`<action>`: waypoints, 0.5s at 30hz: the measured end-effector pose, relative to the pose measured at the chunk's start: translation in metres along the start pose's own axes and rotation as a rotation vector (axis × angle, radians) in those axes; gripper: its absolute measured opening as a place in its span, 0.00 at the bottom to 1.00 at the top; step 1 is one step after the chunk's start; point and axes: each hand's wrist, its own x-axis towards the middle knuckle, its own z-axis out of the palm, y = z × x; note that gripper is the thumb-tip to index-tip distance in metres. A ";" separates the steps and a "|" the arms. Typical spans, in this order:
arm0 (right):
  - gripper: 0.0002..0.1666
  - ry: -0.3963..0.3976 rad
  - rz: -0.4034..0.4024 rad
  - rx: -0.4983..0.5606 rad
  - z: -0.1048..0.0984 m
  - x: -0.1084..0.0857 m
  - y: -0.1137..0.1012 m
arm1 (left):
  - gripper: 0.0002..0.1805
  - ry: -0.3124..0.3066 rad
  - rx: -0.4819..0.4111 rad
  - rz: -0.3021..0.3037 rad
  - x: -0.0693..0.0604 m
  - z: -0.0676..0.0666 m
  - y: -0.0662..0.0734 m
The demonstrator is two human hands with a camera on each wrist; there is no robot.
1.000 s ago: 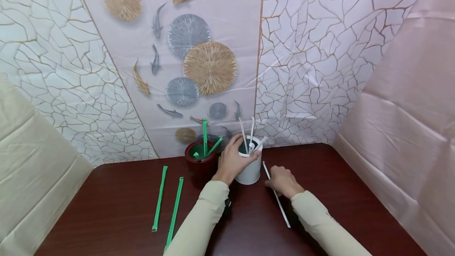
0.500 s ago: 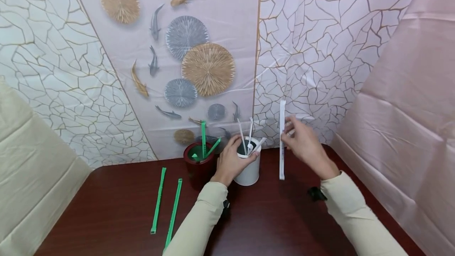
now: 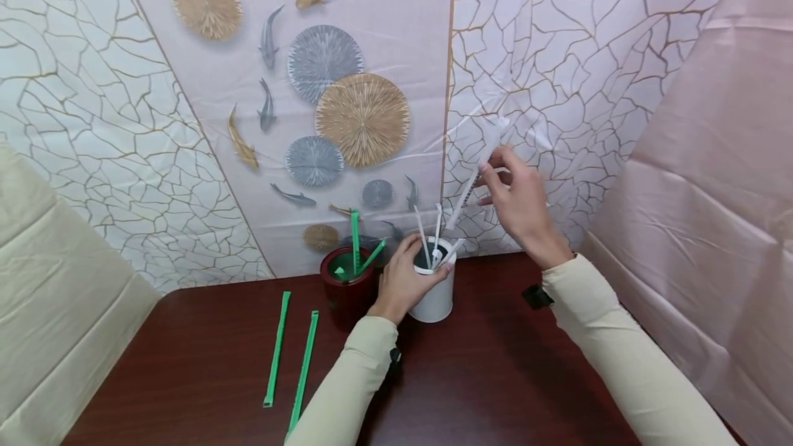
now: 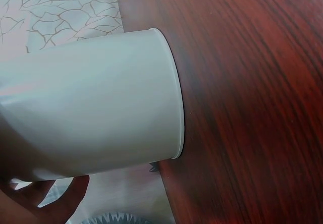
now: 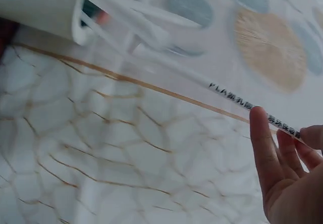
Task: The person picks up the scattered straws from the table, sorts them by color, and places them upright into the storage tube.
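My left hand (image 3: 403, 279) grips the white cup (image 3: 436, 300) around its rim, thumb at the front. In the left wrist view the cup (image 4: 101, 103) stands on the table, with fingertips against its side. Several white wrapped straws (image 3: 438, 222) lean inside the cup. Above and to the right, my right hand (image 3: 522, 202) pinches another white wrapped straw (image 3: 464, 197) between thumb and fingers. This straw slants, its lower end just above the cup's opening and apart from the table. Dark printing reading "PLA" shows on the held straw (image 5: 192, 77) in the right wrist view.
Left of the white cup stands a dark red cup (image 3: 337, 298) holding green straws (image 3: 356, 239). Two green wrapped straws (image 3: 277, 349) (image 3: 303, 370) lie on the dark red wooden table (image 3: 204, 363). A patterned cloth (image 3: 526, 54) hangs behind the table's far edge.
My right hand has picked the white straw up from the table, raised it, and moved it toward the cup, tilting it. The left hand stays on the cup.
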 end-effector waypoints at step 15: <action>0.12 -0.285 0.322 -0.286 0.041 -0.025 0.051 | 0.47 -0.001 0.009 -0.009 0.000 0.000 0.001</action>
